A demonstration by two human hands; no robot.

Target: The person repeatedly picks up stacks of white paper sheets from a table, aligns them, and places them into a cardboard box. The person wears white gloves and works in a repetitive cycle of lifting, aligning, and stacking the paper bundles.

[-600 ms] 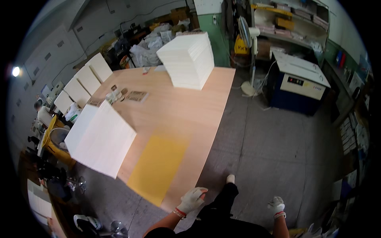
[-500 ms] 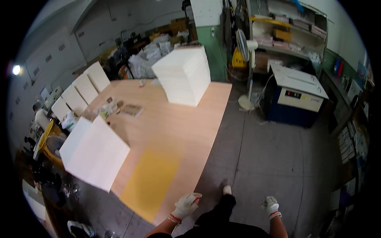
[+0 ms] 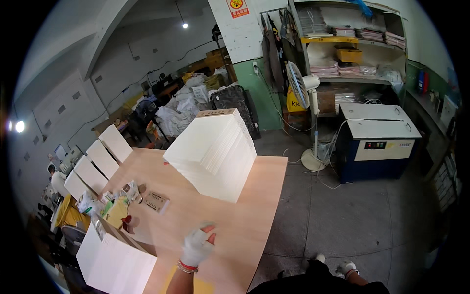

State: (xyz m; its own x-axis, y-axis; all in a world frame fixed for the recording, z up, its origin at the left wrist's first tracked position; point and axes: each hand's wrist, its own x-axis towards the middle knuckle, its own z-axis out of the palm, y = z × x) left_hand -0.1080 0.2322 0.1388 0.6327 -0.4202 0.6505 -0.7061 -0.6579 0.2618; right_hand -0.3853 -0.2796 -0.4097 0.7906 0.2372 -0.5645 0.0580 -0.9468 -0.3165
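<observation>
White stack (image 3: 210,156): on the pale wooden surface (image 3: 264,201), toward its far end, many thin layers piled together, with a brown strip (image 3: 215,112) on top.
Near pile (image 3: 117,267): also white, at the left front of the surface, to the left of the gloved left arm.
Left hand (image 3: 198,245): over the surface, between the near pile and the white stack, apart from both; contact with the wood below cannot be told. Its fingers are part-bent, a narrow gap between thumb and forefinger, nothing visible in them.
Right hand (image 3: 348,268): gloved, low over the floor beside the leg; the set of its fingers cannot be told.
Work in hand: seems a reach across the surface, neither white load gripped.
Next move: gripping the white stack would call for a forward reach, wider fingers and probably both hands.
Shelf unit (image 3: 338,80): holds pink and white flat bundles (image 3: 323,67) and a yellow box (image 3: 348,55), whose contents are hidden.
White sacks (image 3: 183,108): heaped behind the surface, contents not visible.
Plastic bag (image 3: 87,203): at the surface's left edge; what it holds is unclear.
</observation>
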